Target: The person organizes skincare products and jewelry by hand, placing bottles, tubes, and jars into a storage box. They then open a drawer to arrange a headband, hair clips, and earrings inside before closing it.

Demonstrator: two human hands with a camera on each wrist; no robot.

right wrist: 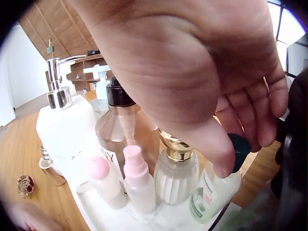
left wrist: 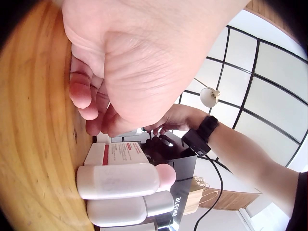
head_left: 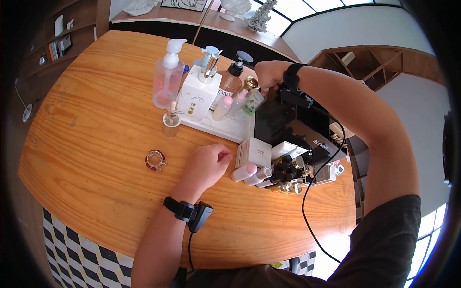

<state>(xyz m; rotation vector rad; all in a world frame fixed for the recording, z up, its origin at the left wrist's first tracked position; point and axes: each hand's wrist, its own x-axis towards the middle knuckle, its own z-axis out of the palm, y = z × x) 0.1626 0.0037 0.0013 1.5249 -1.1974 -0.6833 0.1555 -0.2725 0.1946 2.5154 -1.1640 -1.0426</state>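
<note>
My right hand (head_left: 271,74) is over the right end of a white tray (head_left: 218,131). In the right wrist view, the thumb and fingers of this hand (right wrist: 192,72) pinch the dark cap (right wrist: 240,153) of a clear bottle with green liquid (right wrist: 214,195), which stands upright. Beside it are a ribbed bottle with a gold top (right wrist: 177,175) and two small pink-topped bottles. My left hand (head_left: 206,165) rests on the wooden table (head_left: 110,125), fingers loosely curled and holding nothing. The left wrist view shows this hand (left wrist: 144,62) near a white box (left wrist: 126,153).
A white dispenser (head_left: 197,93), an amber pump bottle (head_left: 231,82) and a pink-printed pump bottle (head_left: 167,81) stand left of my right hand. A dropper bottle (head_left: 171,124) and a beaded ring (head_left: 155,160) lie farther left. Right are a black box (head_left: 307,129), small bottles and a cable (head_left: 306,218).
</note>
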